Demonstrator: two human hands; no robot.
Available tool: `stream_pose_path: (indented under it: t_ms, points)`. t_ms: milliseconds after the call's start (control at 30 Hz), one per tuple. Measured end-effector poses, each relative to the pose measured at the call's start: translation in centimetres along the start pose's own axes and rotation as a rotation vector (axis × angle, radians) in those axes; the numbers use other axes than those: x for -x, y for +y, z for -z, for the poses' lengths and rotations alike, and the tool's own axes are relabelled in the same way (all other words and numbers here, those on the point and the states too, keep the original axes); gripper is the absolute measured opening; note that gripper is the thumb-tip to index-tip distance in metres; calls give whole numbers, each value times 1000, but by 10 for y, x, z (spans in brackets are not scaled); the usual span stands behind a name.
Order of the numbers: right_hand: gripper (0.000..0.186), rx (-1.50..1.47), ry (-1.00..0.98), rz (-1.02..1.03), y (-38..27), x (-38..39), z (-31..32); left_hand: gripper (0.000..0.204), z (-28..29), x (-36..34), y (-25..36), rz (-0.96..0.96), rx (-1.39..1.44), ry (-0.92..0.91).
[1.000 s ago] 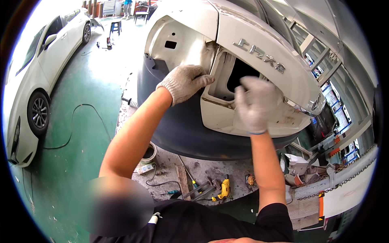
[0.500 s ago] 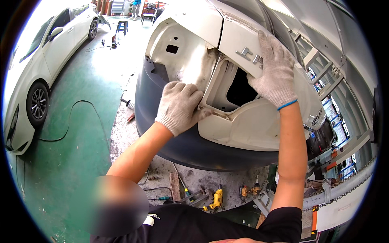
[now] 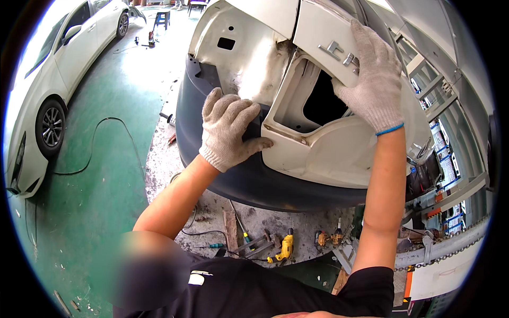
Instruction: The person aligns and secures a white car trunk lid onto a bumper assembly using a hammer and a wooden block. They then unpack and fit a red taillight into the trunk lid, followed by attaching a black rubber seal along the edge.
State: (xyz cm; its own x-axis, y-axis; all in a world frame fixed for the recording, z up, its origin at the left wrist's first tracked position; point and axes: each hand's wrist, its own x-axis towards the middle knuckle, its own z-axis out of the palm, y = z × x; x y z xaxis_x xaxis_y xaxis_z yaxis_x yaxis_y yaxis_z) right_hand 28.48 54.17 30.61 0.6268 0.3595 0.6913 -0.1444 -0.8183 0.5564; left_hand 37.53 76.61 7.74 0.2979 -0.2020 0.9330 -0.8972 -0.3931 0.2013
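Observation:
My left hand (image 3: pixel 230 130), in a pale knit glove, rests at the junction of the dark grey bumper (image 3: pixel 286 196) and the white tailgate panel. Its fingers are bent and apart, the thumb reaching onto the panel's lower corner. My right hand (image 3: pixel 371 79), gloved with a blue cuff, lies on the tailgate (image 3: pixel 323 32) over raised chrome lettering, fingers stretched upward, thumb at the edge of a recess with a dark opening (image 3: pixel 323 93). Left of this, a bare white body recess (image 3: pixel 249 69) shows holes and dirty marks.
A white car (image 3: pixel 74 63) stands at left; a cable (image 3: pixel 116 119) crosses the green floor. Below the bumper lie a yellow drill (image 3: pixel 286 246), hand tools, a board (image 3: pixel 231 236) and cords. At right are a metal beam with chain (image 3: pixel 445 244) and racking. A stool (image 3: pixel 160 18) stands behind.
My right hand has moved up and right onto the tailgate's lettering. My left hand went down, then slightly up, now resting lower-left of where it started. The tailgate's place in view has shifted with the camera.

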Motion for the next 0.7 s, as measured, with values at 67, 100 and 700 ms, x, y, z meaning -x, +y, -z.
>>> stream_pose_path:
  t_ms: [67, 100, 700]
  points:
    - [116, 11, -24, -7, -1, -2, 1, 75, -2, 0, 1, -9, 1, 22]
    - [116, 19, -35, -9, -2, -4, 2, 75, -2, 0, 1, -8, 6, 29]
    - [115, 32, -218, 104, -19, -39, 14, 77, 0, -1, 3, 41, 60, 22]
